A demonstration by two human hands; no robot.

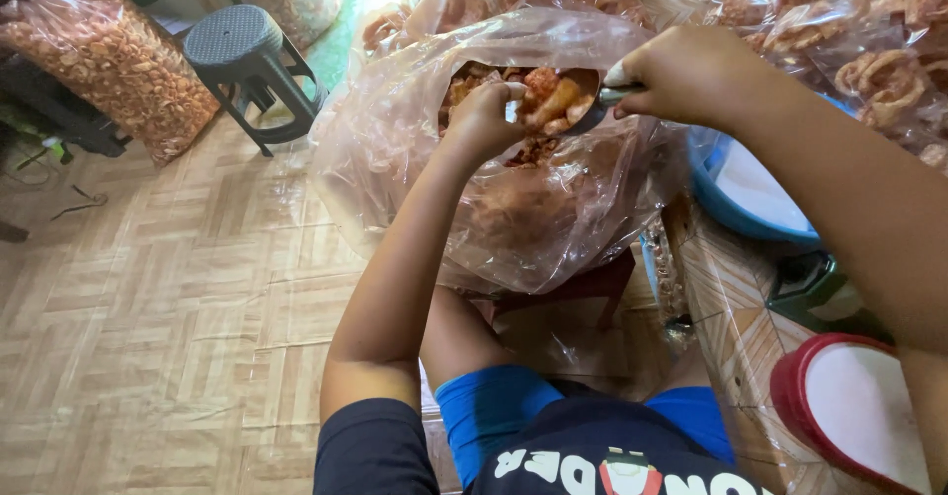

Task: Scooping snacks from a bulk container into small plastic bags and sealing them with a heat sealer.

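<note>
A big clear plastic bag (553,209) full of orange fried snacks stands in front of me. My right hand (681,76) grips the handle of a metal scoop (583,110) heaped with snacks (548,95) at the bag's mouth. My left hand (484,120) rests on the scoop's load at its left side, fingers curled over the pieces. Whether the left hand holds a piece, I cannot tell.
A dark plastic stool (247,56) stands at the back left beside another filled snack bag (109,56). More snack bags (869,31) pile up at the back right. A blue basin (731,214) and a red-rimmed bowl (849,411) sit at my right on the patterned floor.
</note>
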